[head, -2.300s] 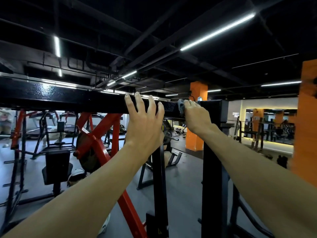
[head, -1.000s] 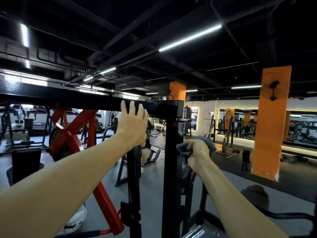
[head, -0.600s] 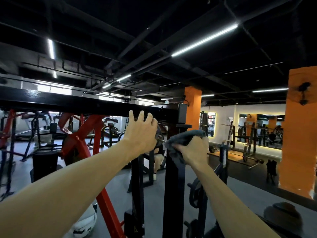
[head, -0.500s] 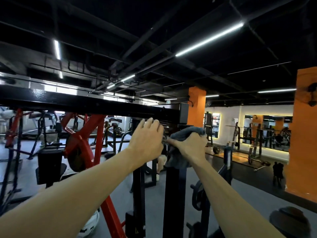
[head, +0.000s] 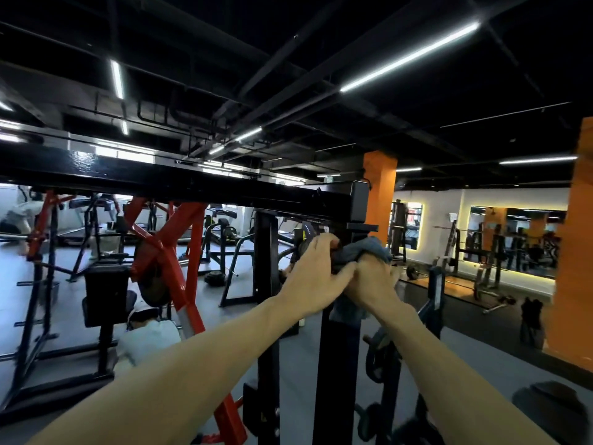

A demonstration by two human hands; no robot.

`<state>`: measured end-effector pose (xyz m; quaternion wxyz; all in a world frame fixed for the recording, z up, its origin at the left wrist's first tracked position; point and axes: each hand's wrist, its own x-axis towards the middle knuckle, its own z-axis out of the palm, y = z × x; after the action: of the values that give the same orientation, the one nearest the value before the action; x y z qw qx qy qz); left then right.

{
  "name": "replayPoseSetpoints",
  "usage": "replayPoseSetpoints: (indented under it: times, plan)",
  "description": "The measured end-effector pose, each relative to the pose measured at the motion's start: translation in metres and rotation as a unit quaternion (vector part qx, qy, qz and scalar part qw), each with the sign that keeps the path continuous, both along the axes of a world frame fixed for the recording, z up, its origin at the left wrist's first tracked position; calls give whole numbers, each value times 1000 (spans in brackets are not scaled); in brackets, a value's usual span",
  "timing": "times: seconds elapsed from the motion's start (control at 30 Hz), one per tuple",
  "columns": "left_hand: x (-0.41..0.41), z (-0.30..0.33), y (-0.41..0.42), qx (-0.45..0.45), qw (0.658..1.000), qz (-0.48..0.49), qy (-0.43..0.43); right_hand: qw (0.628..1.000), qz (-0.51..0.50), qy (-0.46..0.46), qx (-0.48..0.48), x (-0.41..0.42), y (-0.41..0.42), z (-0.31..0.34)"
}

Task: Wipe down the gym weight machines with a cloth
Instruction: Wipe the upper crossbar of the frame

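In the head view, the one camera there is, the person is reaching forward and up with both arms to the black upright post (head: 333, 348) of a weight machine, just below where it meets the black crossbeam (head: 192, 184). The right hand (head: 373, 281) is gripping a bunched grey-blue cloth (head: 362, 248), fingers curled round it, with folds bulging above the knuckles and a loose tail hanging below the wrist against the post. The left hand (head: 316, 271) is closing in on the same bundle from the left, its fingers bent over the cloth's near edge and its thumb lying against the right hand; it looks to be pinching or regathering the fabric, though how firmly cannot be told. The cloth is reading as light, soft and limp, so it is likely to sag and slip off a narrow steel face unless it is held as a wad with the palm pressing behind it; taking it by the middle of the bundle, not the dangling tail, seems the surer hold. The post and beam are looking rigid, glossy and heavy, probably fixed in place, so they should be taking firm pressure without shifting. Red frame arms (head: 167, 252) and orange pillars (head: 380, 194) are standing beyond.
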<state>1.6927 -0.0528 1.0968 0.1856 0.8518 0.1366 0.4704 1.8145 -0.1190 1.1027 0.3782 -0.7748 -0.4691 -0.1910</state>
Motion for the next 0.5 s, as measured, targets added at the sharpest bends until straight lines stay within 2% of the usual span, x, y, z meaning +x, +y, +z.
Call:
replayPoseSetpoints:
  times: [0.13, 0.2, 0.27, 0.37, 0.43, 0.5]
  plan:
    - [0, 2, -6, -109, 993, -13, 30, 990, 47, -89, -102, 4, -21, -16]
    - [-7, 1, -6, -110, 993, -3, 42, 985, 50, -77, -145, 6, -33, -17]
    - [-14, -1, -5, -192, 981, -21, 27, 986, 41, -58, -152, 10, -44, -12]
    - [-23, -3, -10, -400, 910, -107, -27, 978, 104, 2, -183, -7, -65, 3]
    - [-26, -4, -16, -461, 875, -138, -48, 968, 165, 88, -170, -23, -76, 13]
    - [-27, -6, -16, -482, 861, -155, -40, 964, 156, 139, -166, -29, -82, 19]
